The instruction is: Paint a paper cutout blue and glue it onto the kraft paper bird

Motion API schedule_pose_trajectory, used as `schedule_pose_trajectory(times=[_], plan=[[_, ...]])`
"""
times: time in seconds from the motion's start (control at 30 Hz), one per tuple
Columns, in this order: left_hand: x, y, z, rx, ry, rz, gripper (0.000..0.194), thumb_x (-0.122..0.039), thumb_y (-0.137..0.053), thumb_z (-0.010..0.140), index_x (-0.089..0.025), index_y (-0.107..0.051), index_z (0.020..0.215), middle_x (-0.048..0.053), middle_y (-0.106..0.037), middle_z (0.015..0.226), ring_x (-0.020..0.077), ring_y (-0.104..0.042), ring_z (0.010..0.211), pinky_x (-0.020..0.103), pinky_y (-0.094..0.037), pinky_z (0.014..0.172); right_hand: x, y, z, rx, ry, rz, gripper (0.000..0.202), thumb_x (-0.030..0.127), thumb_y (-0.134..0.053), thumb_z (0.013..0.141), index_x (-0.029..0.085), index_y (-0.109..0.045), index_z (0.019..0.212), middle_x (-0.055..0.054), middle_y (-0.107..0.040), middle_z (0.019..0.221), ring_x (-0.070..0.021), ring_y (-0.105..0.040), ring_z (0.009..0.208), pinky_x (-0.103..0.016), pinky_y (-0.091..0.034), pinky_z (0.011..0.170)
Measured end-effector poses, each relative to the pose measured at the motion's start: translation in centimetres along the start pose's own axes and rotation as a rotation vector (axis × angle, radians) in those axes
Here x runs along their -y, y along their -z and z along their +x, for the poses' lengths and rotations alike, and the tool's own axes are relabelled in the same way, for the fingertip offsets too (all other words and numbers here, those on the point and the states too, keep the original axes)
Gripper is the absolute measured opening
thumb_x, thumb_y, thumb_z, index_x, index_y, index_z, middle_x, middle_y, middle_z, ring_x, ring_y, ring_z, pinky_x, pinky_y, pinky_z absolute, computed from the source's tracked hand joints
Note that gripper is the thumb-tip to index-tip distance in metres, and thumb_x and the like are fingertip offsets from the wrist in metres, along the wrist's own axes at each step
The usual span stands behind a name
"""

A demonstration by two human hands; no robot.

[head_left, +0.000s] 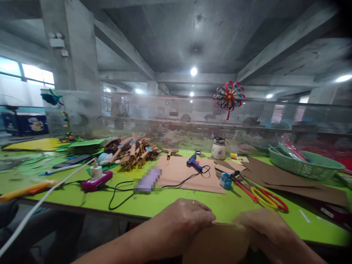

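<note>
A piece of brown cardboard (217, 244) is held low at the front edge of the table, its upper edge slightly curved. My left hand (189, 216) grips it from the left, fingers closed over its top edge. On the other side my right hand (264, 227) is closed at the cardboard's right edge, a little smeared by motion. Beyond the hands, a blue hot glue gun (195, 163) lies on a flat cardboard sheet (176, 176). Scissors with red and yellow handles (265, 198) rest right of a small blue jar (226, 180).
A purple power strip (97, 180) with a white plug and cables sits left. Behind it lies a pile of rolled cardboard pieces (134, 150). A white flask (218, 148) stands at the back; a green basket (305, 163) and brown sheets (291, 181) are at right.
</note>
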State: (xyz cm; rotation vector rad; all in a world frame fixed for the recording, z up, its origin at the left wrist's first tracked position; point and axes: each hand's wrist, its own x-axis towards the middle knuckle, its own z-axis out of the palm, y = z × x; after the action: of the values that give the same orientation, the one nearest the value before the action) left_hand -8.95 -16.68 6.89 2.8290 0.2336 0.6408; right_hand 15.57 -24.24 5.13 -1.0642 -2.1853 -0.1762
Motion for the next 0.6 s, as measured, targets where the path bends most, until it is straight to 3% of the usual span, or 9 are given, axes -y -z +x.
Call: schedule_pose_trajectory(times=[0.13,0.27,0.43,0.6], plan=[[0.4,0.4,-0.4,0.011,-0.004,-0.035,0.021,-0.012,-0.046,0.093,-0.017,-0.065,0.100,0.009,-0.070,0.090,0.0165,-0.064,0.086,0.022,-0.046,0.077,-0.5,-1.3,-0.4,0.059,0.036,0.075,0.042,0.041,-0.037,0.099,0.021,-0.066,0.075,-0.001,-0.060,0.053,-0.0119,-0.055,0.047,-0.020,-0.040,0.050],[0.5,1.0,-0.3,0.068,0.124,-0.129,0.022,-0.019,-0.048,0.095,-0.017,-0.070,0.099,0.007,-0.072,0.087,0.0147,-0.065,0.078,0.020,-0.044,0.069,-0.6,-2.1,-0.4,0.091,-0.018,0.109,0.049,0.043,-0.032,0.100,0.020,-0.063,0.071,0.001,-0.057,0.047,-0.0102,-0.051,0.042,-0.019,-0.038,0.048],[0.2,1.7,0.5,0.166,0.248,-0.254,0.027,-0.027,-0.050,0.094,-0.015,-0.073,0.102,0.005,-0.074,0.089,0.0134,-0.064,0.073,0.018,-0.040,0.060,-0.3,-1.9,-0.5,0.137,-0.006,0.102,0.050,0.044,-0.030,0.101,0.018,-0.065,0.075,-0.003,-0.062,0.054,-0.0106,-0.055,0.045,-0.019,-0.037,0.047],[-0.8,0.7,1.0,0.142,0.245,-0.170,0.021,-0.016,-0.050,0.090,-0.014,-0.072,0.091,0.003,-0.072,0.078,0.0106,-0.059,0.063,0.018,-0.033,0.053,0.1,-1.4,-1.1,0.127,-0.026,0.045,0.036,0.031,-0.038,0.099,0.019,-0.064,0.077,-0.003,-0.063,0.059,-0.0130,-0.058,0.053,-0.022,-0.039,0.053]])
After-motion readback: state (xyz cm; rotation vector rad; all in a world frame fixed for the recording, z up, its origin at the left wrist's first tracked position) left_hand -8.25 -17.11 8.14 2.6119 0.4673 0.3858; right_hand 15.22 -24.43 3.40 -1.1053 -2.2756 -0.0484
